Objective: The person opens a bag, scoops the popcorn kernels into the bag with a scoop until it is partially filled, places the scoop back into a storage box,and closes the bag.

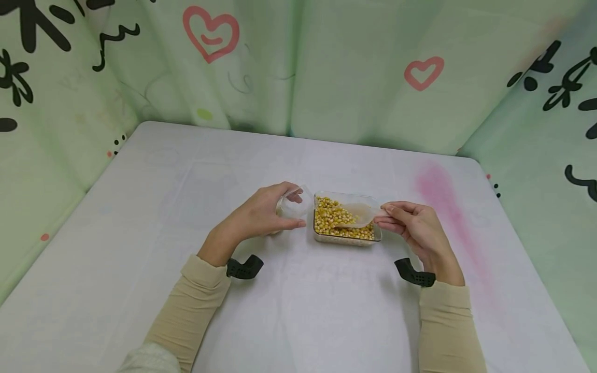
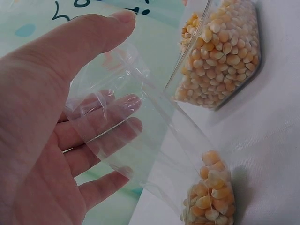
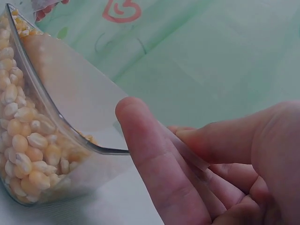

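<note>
My left hand [image 1: 261, 212] curves in a loose C round a clear plastic bag [image 2: 159, 140]. Through the film its spread fingers show, with the thumb on the near side. Corn kernels [image 2: 211, 197] fill the bottom of the bag, near the tabletop. Just right of the bag stands a clear rectangular container [image 1: 342, 240] with yellow corn kernels [image 1: 328, 212] inside. With thumb and fingers, my right hand [image 1: 415, 228] pinches the handle of a translucent scoop [image 1: 361, 211]. The scoop's bowl lies tilted among the kernels, its front edge partly hidden by them.
A white cloth covers the table [image 1: 298, 311], with a pink stain [image 1: 438, 186] at the right. Green curtains [image 1: 345, 93] with printed hearts hang behind and along both sides. Black wrist mounts [image 1: 244, 268] sit on both wrists.
</note>
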`<state>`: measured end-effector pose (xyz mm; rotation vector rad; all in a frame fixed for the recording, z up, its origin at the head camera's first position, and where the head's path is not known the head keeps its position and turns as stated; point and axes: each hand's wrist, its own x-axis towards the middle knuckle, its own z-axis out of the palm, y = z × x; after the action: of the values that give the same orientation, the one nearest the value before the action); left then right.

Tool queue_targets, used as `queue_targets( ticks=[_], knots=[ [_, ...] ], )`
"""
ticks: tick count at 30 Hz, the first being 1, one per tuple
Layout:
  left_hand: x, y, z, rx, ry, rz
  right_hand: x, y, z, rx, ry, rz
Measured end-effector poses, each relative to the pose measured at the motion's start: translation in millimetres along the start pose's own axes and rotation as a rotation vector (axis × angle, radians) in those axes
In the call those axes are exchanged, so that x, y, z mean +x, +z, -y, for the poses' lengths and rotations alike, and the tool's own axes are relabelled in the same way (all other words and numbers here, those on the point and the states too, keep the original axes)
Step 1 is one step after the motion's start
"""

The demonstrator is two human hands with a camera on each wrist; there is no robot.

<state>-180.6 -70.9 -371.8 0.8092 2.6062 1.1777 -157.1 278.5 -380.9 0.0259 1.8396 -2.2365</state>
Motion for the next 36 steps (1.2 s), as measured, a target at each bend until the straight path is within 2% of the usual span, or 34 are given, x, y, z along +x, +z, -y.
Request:
queue_targets(
  ticks=[23,36],
  knots=[
    [0.8,1.0,0.9,-0.002,0.012,0.0,-1,-9.4,0,0.152,-0.005,0.004],
    [1.9,3.1,-0.7,-0.012,-0.018,0.018,-4,-12.3,4,0.186,-0.044,-0.017]
  ],
)
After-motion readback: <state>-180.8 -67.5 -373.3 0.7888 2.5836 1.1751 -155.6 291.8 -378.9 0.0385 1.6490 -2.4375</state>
